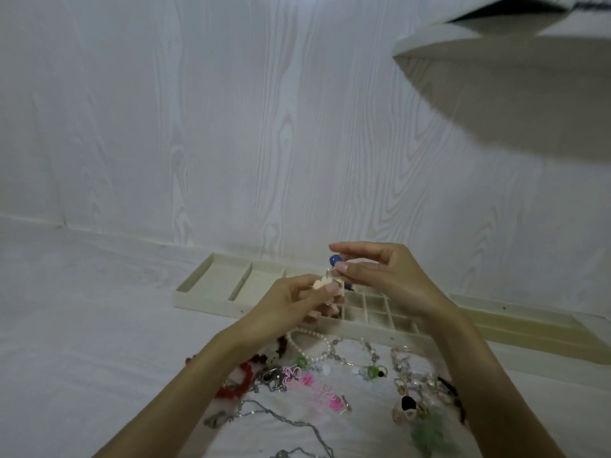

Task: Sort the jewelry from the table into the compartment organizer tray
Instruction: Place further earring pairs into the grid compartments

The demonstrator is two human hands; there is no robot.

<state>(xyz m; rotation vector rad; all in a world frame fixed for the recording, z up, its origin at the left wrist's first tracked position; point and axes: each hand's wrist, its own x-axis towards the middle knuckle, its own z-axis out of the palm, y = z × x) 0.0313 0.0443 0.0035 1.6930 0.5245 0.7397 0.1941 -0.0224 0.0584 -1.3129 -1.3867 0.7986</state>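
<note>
Both hands are raised over the organizer tray (211, 294), close together. The left hand (291, 300) pinches a small pale charm (322, 283) between thumb and fingertips; the right hand (383, 276) pinches a piece with a blue bead (334, 260), which seems joined to the charm, though blur hides the link. The hands cover part of the tray's small compartments. Nearer on the desk (99, 325), between the forearms, lie a pearl strand (307, 350), pink butterfly pieces (297, 375), a red bracelet (239, 380) and a silver chain (284, 421).
</note>
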